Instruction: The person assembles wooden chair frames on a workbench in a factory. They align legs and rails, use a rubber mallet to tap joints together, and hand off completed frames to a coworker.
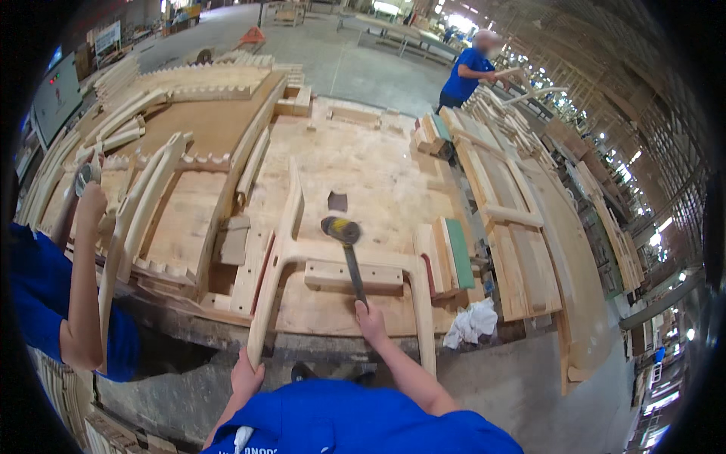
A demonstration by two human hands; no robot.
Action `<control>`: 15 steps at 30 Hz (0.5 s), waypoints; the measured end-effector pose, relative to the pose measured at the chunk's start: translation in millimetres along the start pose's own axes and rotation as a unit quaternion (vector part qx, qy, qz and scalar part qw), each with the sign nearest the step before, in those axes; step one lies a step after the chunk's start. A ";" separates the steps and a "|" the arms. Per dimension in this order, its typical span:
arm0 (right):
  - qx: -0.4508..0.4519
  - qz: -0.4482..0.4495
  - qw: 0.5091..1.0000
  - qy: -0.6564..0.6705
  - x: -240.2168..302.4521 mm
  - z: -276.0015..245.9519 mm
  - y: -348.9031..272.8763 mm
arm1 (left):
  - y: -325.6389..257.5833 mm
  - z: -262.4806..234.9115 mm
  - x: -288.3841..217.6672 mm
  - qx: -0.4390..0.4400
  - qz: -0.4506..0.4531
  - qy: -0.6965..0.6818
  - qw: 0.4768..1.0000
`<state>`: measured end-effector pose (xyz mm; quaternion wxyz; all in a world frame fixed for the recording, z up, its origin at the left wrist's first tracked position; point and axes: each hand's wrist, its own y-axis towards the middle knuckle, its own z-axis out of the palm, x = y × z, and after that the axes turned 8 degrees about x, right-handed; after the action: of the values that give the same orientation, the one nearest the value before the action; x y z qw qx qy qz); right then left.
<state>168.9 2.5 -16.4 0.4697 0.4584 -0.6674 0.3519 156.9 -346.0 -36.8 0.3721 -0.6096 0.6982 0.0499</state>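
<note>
In the head view, the step in hand looks like knocking or setting a frame with a mallet. The person's right hand has its fingers closed round the near end of the handle. The mallet's head sits just beyond the frame's crossbar; whether it touches anything cannot be told. The left hand has its fingers wrapped round the near end of the frame's left leg, apparently steadying it. The next move, in all likelihood, calls for keeping that leg firm and lining up the mallet's head before any blow, so the bare wood is not dented.

The frame lies on the near part of the plywood surface, in front of the person. It is pale, smooth and seemingly unvarnished: a crossbar with rounded corners, two legs reaching toward the person, and a tapered post running far from the left corner. A drilled block sits between the legs, just near of the crossbar. To the right stand a green-faced block and a crumpled white cloth. At the left, a co-worker's arm reaches beside curved wooden pieces.
</note>
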 end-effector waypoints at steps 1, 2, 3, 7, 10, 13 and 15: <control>-0.007 -0.036 0.995 0.096 13.8 0.1 0.3 | 3.5 1.1 0.6 -0.008 0.001 -0.002 1.000; 0.001 -0.079 0.989 0.129 38.1 -2.2 4.7 | 3.5 3.3 3.1 -0.010 -0.001 -0.003 1.000; 0.007 -0.116 0.980 0.164 57.5 -4.7 7.2 | 0.3 4.0 6.6 -0.008 -0.005 0.000 1.000; -0.047 -0.162 0.976 0.134 43.0 -15.8 11.2 | -1.3 2.3 5.6 -0.004 0.024 -0.010 1.000; -0.085 -0.104 0.991 0.017 16.0 -5.7 0.0 | 0.2 0.6 8.4 -0.028 0.034 -0.018 0.999; -0.108 -0.021 0.992 -0.060 -9.6 -6.6 -23.4 | -2.2 3.4 3.0 -0.007 0.012 -0.016 1.000; -0.153 -0.028 0.988 -0.013 -10.0 -11.4 -23.3 | 0.7 3.7 2.5 -0.001 0.008 -0.017 1.000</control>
<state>195.7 7.9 -21.5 0.5350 0.4041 -0.7066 0.2263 158.0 -346.0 -41.2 0.3830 -0.6032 0.6966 0.0645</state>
